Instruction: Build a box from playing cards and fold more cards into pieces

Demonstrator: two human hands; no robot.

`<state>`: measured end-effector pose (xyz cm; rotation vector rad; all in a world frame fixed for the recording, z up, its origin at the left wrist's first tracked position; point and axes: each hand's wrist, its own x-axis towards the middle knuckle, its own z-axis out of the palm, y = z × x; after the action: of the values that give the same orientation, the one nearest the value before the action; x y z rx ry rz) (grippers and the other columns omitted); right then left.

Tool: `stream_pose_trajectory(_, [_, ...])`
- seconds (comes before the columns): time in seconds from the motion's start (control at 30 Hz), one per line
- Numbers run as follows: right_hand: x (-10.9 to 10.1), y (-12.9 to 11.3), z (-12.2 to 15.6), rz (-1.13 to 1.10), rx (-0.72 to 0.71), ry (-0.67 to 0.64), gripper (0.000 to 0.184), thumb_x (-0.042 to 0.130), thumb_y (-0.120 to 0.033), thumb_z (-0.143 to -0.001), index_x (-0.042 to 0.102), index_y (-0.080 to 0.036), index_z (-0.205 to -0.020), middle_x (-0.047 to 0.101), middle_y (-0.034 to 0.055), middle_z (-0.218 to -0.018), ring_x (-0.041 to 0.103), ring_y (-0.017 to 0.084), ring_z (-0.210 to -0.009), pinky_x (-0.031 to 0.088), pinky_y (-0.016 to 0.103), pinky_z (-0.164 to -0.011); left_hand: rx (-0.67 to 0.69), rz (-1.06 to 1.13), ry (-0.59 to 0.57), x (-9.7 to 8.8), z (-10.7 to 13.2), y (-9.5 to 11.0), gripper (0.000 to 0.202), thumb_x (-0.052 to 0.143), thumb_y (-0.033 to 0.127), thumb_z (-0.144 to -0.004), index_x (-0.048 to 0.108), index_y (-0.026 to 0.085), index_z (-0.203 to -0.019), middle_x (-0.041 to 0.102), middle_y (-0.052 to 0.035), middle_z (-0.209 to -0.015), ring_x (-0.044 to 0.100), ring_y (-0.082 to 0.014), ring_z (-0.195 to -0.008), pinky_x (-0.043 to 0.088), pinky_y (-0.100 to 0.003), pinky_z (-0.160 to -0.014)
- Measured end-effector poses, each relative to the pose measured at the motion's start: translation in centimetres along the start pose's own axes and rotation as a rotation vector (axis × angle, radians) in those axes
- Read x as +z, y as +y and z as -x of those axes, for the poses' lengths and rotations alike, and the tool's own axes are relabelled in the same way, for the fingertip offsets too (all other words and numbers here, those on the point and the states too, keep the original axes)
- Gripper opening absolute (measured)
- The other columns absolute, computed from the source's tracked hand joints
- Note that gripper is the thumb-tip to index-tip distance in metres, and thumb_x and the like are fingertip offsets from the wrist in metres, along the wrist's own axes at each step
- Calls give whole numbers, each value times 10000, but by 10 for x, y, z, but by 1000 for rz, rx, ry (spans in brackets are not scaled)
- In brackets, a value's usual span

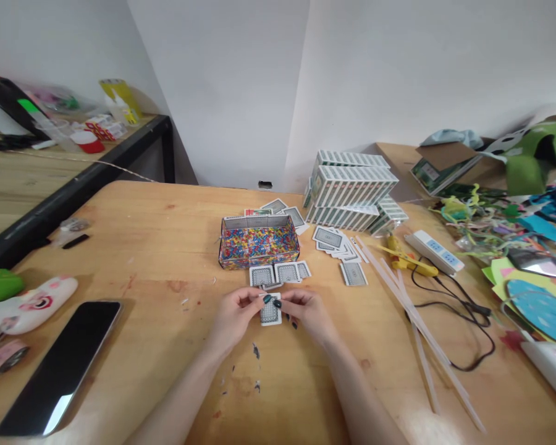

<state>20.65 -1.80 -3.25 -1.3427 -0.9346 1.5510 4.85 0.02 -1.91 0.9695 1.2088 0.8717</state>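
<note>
Between my two hands is a playing card (271, 314), its patterned grey back facing up. My left hand (238, 315) pinches its left edge, thumb on top. From the right, my right hand (308, 312) pinches the same card, its other fingers curled beneath. Just beyond them, several more cards (287, 272) lie overlapping in front of an open box (259, 244). That box has a bright multicoloured pattern inside and a card-like rim. Whether the pinched card is single or a small stack, I cannot tell.
Stacked card packs (352, 185) stand at the back. Loose cards (336, 241) lie right of the box. Farther right are clear glue sticks (417, 315), a yellow glue gun (410, 259), a power strip (435, 250) and cables. A phone (62, 364) lies at left; dark scraps (256, 351) lie near me.
</note>
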Motion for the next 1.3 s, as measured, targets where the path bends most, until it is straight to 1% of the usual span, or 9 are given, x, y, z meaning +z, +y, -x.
stream_pose_trajectory(0.2, [-2, -3, 3, 97, 26, -44, 288, 695, -410, -606, 669, -133, -682, 521, -42, -464, 386, 47, -361, 288, 182, -366, 35, -33, 42, -2, -2, 0, 161, 658, 272, -608, 662, 131, -686, 658, -40, -691, 568, -143, -637, 439, -229, -610])
stream_pose_trajectory(0.37, [1, -1, 4, 118, -26, -22, 281, 680, -411, -627, 663, -134, -663, 522, -38, -476, 386, 50, -372, 303, 183, -369, 18, -40, 2, -3, -3, -1, 179, 653, 280, -630, 658, 135, -734, 665, -41, -730, 580, -149, -671, 446, -229, -626])
stream_pose_trajectory(0.43, [1, -1, 3, 97, -37, -22, 283, 679, -413, -630, 665, -133, -665, 521, -35, -470, 394, 54, -378, 312, 183, -372, -5, -32, -55, -6, -4, 0, 222, 657, 302, -637, 659, 136, -784, 670, -48, -760, 588, -159, -701, 453, -239, -641])
stream_pose_trajectory(0.5, [-1, -1, 2, 75, -46, -18, 292, 677, -419, -633, 669, -130, -668, 523, -29, -462, 408, 61, -383, 321, 186, -377, -43, -26, -146, -8, -4, 2, 264, 668, 327, -632, 661, 134, -812, 670, -53, -767, 590, -164, -705, 458, -250, -643])
stream_pose_trajectory(0.6, [-3, -2, 1, 48, -57, -3, 296, 678, -420, -635, 670, -126, -666, 525, -25, -445, 419, 67, -381, 331, 187, -380, -86, -43, -243, -11, -4, 5, 249, 677, 333, -629, 663, 126, -768, 657, -40, -708, 572, -139, -627, 450, -241, -612])
stream_pose_trajectory(0.8, [-3, -2, 1, 24, -63, -28, 285, 690, -410, -629, 681, -130, -679, 528, -29, -441, 417, 66, -381, 334, 185, -383, -35, -114, -203, -10, -2, 7, 180, 652, 301, -653, 646, 122, -673, 605, -6, -566, 525, -110, -547, 401, -209, -562])
stream_pose_trajectory(1.0, [-1, -3, 2, 27, -64, -12, 288, 697, -418, -616, 682, -132, -656, 534, -26, -445, 426, 72, -389, 340, 194, -396, -38, -125, -180, -9, -1, 7, 177, 655, 298, -632, 648, 123, -654, 604, -11, -556, 523, -119, -543, 390, -217, -558])
stream_pose_trajectory(1.17, [-1, -4, 2, 11, -58, -8, 271, 702, -402, -614, 684, -140, -679, 540, -26, -446, 431, 75, -388, 341, 196, -394, -55, -109, -176, -9, 0, 9, 189, 665, 318, -605, 656, 131, -627, 605, -13, -557, 519, -122, -532, 385, -222, -552])
stream_pose_trajectory(1.3, [-1, -5, 3, 7, -56, -5, 261, 702, -399, -614, 680, -141, -646, 540, -25, -443, 431, 74, -389, 341, 199, -400, -50, -121, -172, -9, 0, 9, 185, 658, 326, -603, 655, 141, -601, 601, -12, -546, 515, -127, -531, 381, -225, -551])
